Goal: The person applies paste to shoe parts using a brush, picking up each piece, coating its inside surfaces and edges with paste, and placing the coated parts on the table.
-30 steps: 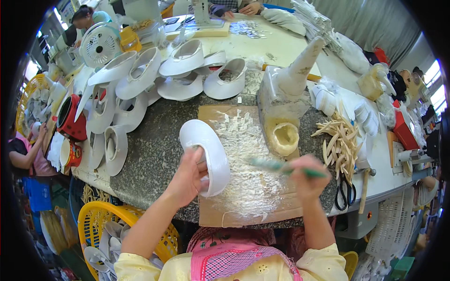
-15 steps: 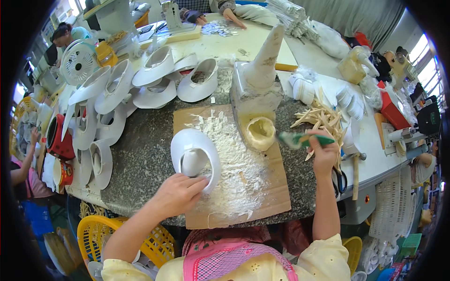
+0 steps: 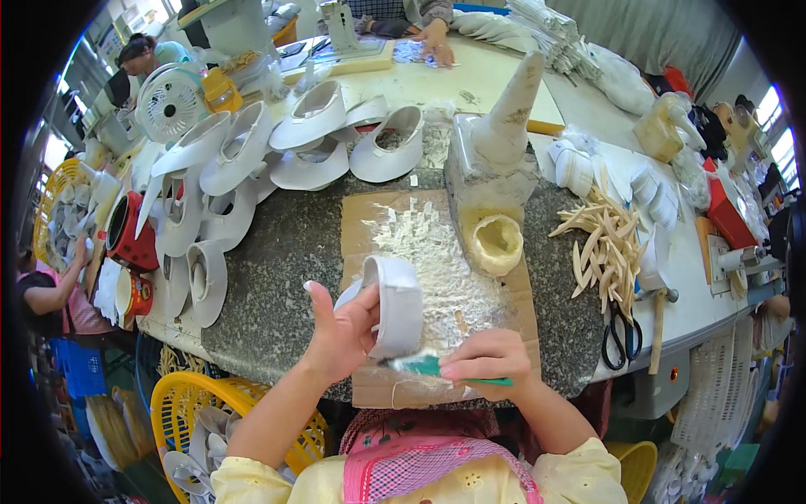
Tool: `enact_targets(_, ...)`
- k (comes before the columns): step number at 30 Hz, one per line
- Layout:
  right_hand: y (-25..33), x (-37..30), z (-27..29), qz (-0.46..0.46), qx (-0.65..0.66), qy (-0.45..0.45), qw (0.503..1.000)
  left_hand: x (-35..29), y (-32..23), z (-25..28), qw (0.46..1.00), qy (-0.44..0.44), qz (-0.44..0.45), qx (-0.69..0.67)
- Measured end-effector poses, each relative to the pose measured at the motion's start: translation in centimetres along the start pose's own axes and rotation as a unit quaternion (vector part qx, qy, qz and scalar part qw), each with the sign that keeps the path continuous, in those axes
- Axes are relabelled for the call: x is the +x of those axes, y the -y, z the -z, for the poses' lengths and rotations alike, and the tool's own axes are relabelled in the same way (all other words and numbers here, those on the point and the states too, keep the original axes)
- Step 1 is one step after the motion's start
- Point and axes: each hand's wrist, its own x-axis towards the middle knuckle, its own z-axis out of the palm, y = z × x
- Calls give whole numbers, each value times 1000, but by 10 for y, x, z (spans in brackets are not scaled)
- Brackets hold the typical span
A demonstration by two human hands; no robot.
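Note:
My left hand (image 3: 342, 336) holds up a white brimmed piece (image 3: 400, 307) with a raised band, shaped like a visor. Its fingers reach into the opening while the thumb stands apart. My right hand (image 3: 495, 361) is closed around a green-handled brush (image 3: 424, 364), whose pale bristles are at the band's lower edge; whether they touch it is hard to tell. Below lies a cardboard sheet (image 3: 378, 386) crusted with cream-white residue. On its far right side stands a cream-coated pot (image 3: 495, 244) with a round opening, in front of a glue-caked block with a tall cone (image 3: 508, 105).
Several similar white brimmed pieces (image 3: 306, 155) stand along the left and far side of the dark stone slab (image 3: 269, 277). To the right are a heap of beige strips (image 3: 604, 244), black scissors (image 3: 621, 336) and a hammer (image 3: 659, 328). A yellow basket (image 3: 180, 403) sits below left. Another person's hand (image 3: 437, 42) works across the table.
My right hand has brought the brush from beside the pot down and left to the white piece. My left hand has lifted and turned that piece so its band faces right.

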Motion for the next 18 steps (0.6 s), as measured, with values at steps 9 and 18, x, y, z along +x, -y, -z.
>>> enact_targets(9, -8, 14, 8, -6, -19, 30, 999, 6, -9, 6, 998, 42, 15, -46)
enact_targets(18, -12, -9, 10, -89, -12, 39, 995, 23, 5, -1, 998, -8, 61, 8)
